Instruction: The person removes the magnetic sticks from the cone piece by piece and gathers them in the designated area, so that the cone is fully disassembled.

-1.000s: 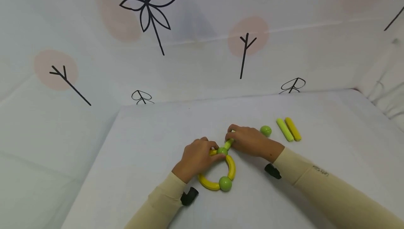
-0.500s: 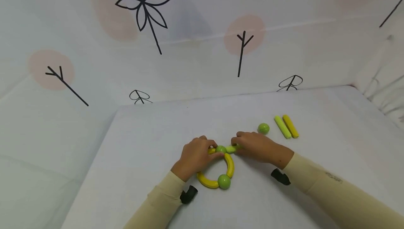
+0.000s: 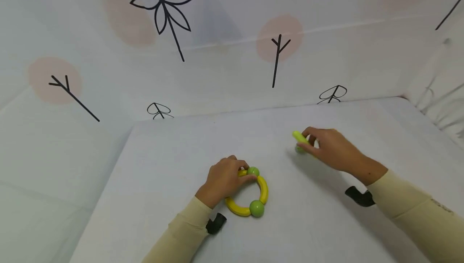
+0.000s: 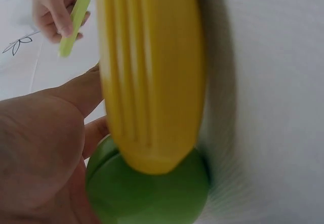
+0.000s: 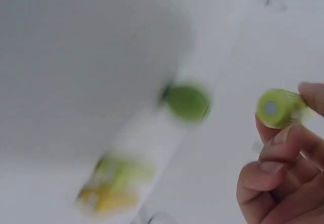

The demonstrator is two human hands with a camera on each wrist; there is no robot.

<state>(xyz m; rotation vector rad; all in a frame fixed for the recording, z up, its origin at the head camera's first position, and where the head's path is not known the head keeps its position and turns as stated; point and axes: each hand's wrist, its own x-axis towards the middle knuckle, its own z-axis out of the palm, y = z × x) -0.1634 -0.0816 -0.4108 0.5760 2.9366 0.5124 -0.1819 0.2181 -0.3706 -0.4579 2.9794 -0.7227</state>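
On the table, yellow curved rods (image 3: 263,190) and green balls (image 3: 256,208) join into a ring. My left hand (image 3: 224,178) holds its far left part, thumb and fingers around the far yellow curved rod (image 3: 242,172), beside the far green ball (image 3: 253,171). In the left wrist view, a ribbed yellow curved rod (image 4: 157,72) and a green ball (image 4: 147,193) fill the foreground. My right hand (image 3: 331,148) pinches a straight lime-green rod (image 3: 299,136) above the table. A grey disc marks the end of this rod (image 5: 273,108) in the right wrist view.
A loose green ball (image 3: 299,149) lies under the raised rod, partly covered by it. A second lime rod (image 5: 126,173) and a straight yellow rod (image 5: 109,198) lie side by side, blurred in the right wrist view and hidden behind the right hand in the head view.
My right hand has pulled the lime rod off the ring's far ball and carried it up and to the right. My left hand stays at the ring.
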